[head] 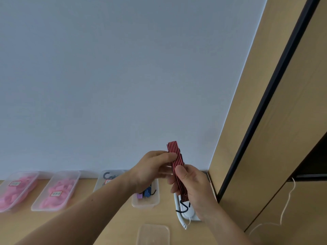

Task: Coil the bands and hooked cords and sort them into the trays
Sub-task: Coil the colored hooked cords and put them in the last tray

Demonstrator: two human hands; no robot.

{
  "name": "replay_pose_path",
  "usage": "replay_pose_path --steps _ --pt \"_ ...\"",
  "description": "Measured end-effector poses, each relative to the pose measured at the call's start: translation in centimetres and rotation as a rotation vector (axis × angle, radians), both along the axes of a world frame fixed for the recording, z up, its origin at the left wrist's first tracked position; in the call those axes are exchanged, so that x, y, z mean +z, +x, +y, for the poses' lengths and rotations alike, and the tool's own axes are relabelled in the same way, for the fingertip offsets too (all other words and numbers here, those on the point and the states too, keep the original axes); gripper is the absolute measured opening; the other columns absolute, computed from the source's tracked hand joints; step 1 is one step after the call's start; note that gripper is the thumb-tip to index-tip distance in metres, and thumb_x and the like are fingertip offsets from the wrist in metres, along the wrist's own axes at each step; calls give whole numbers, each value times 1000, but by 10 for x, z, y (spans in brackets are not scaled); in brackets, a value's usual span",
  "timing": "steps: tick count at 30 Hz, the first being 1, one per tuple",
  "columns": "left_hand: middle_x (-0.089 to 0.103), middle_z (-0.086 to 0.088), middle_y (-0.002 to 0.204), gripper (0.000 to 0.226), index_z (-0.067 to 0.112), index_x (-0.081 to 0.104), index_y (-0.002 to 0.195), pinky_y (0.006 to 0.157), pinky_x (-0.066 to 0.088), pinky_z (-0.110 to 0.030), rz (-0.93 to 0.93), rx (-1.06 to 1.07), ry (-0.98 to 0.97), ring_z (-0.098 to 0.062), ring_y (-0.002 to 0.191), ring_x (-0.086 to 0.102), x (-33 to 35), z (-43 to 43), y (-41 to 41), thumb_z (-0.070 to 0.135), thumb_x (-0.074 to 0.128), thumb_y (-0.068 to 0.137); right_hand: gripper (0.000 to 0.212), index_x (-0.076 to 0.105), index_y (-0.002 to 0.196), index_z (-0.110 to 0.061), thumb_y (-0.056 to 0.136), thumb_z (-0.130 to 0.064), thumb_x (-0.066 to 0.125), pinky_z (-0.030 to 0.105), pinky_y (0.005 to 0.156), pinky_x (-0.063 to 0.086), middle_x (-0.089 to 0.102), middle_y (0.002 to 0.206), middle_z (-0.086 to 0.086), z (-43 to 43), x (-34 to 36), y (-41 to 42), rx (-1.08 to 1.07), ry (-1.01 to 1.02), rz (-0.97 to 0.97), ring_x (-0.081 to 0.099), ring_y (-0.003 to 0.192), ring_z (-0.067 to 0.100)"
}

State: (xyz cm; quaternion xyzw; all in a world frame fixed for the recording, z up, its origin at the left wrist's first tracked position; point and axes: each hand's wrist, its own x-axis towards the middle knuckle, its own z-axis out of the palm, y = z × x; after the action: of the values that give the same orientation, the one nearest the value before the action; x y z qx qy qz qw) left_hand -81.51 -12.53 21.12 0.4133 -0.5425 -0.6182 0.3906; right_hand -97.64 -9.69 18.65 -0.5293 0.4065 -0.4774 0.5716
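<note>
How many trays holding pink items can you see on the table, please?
2: the left tray at the frame's edge, the second tray just right of it. More may lie off-frame.

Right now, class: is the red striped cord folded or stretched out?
Folded: the cord is a short layered bundle gripped by left hand and right hand.

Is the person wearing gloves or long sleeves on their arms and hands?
No gloves. The left hand and the right hand are both bare. No sleeves show anywhere up to the picture's edge, and no watch, bracelet or ring can be seen.
</note>
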Motion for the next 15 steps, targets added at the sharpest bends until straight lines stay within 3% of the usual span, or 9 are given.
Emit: replay_pose_path --steps 1,3,5,9,11,15 --pt "70 -15 86 54 -7 64 107 97 48 -52 0 10 -26 -32 79 65 1 0 1 42 62 84 43 63 93 -2 81 -42 61 28 55 47 70 74 9 0 -1 1 3 4 0 61 58 20" --pt "73 -16 104 48 -1 66 112 102 47 -51 -23 79 -43 -40 96 67 1 -1 4 35 67 81 42 62 95 -1 81 -40 62 26 53 48 70 73 10 0 -4 2 0 25 4 62 58 20" --pt "73 -15 110 46 6 66 114 102 49 -50 -44 132 -73 -37 105 67 1 -2 5 31 70 77 38 62 96 0 84 -37 62 25 53 49 71 72 11 -1 -6 2 -8 52 21 64 59 21" --pt "76 -5 103 44 14 61 118 78 53 -34 -54 202 -203 -18 85 70 3 -4 6 23 74 76 17 61 98 2 97 -15 57 29 57 49 72 73 12 -1 -14 0 3 81 92 67 63 23" --pt "75 -2 104 42 22 60 117 73 54 -25 -72 223 -281 -16 87 73 4 -6 8 15 76 80 11 60 98 1 98 -8 54 29 55 48 72 75 14 0 -17 0 20 115 81 67 63 24" --pt "67 15 119 51 47 52 119 84 57 -27 -368 224 -511 -3 103 68 -4 -3 12 23 78 82 15 61 99 1 98 -12 55 28 48 45 72 79 18 -1 -14 -1 9 199 25 65 59 26"
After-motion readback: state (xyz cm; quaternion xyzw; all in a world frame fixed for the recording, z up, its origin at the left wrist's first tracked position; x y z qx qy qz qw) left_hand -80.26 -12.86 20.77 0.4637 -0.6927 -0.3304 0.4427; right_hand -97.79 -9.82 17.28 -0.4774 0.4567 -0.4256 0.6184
